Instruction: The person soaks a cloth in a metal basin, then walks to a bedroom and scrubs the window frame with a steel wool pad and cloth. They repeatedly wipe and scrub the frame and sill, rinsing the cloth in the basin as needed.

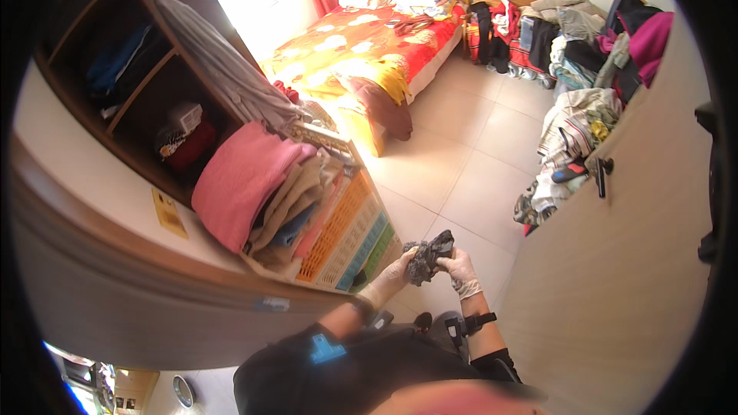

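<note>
A bunched dark grey cloth with a ruffled, lacy-looking texture is held up in front of me at the lower middle. My left hand, in a thin whitish glove, grips its left side. On the cloth's right side my right hand, gloved alike, pinches it between thumb and fingers. Left of my hands stands a patterned storage box heaped with folded clothes, with a pink quilted cloth on top.
An open wooden door with a black handle stands at right. Heaped clothes lie along the wall behind it. A bed with a red and yellow cover is at the back. Dark wardrobe shelves rise at left; tiled floor lies between.
</note>
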A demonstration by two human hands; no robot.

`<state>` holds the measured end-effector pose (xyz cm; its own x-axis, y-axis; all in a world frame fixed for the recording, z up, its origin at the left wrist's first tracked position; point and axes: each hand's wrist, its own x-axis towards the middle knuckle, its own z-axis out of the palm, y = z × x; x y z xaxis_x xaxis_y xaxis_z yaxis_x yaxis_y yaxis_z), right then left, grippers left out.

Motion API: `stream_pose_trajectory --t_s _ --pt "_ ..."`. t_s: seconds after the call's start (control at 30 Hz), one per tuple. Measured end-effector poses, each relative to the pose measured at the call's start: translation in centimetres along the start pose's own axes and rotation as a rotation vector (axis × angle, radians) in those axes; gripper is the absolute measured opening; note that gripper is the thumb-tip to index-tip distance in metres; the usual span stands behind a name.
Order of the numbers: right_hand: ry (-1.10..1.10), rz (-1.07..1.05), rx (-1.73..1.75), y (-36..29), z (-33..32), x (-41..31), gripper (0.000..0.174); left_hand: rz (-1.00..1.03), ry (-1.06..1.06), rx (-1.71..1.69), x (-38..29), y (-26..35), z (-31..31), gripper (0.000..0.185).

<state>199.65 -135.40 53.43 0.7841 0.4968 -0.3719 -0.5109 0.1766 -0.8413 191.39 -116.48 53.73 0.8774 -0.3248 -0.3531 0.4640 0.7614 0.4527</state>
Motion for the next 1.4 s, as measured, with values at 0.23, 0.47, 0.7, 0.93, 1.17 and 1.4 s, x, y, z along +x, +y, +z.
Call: stream_pose_trajectory --t_s 0.23,0.47,0.7,0.93,1.17,1.4 --pt "0.023 0.096 -0.156 -8.4 -0.3 20.2 0.023 0.201 0.102 0.08 13.1 11.2 -2.5 0.035" --pt "-0.092 0.327 -0.505 -14.6 1.5 39.5 0.031 0.545 0.385 -0.194 23.8 21.3 -6.5 0.037" --pt "-0.265 0.383 -0.433 -16.6 8.0 54.4 0.057 1.046 0.75 -0.128 27.7 31.9 -7.2 0.034" --pt "-0.981 0.169 -0.437 -18.2 14.4 66.9 0.066 1.073 0.9 -0.074 31.7 46.8 -11.4 0.032" --pt "-0.979 0.005 -0.556 -21.1 25.4 79.2 0.028 1.37 0.999 -0.051 32.8 63.5 -13.8 0.034" --pt "-1.085 0.495 -0.349 -23.9 37.0 90.7 0.031 1.463 1.172 0.008 32.3 77.1 -19.3 0.044"
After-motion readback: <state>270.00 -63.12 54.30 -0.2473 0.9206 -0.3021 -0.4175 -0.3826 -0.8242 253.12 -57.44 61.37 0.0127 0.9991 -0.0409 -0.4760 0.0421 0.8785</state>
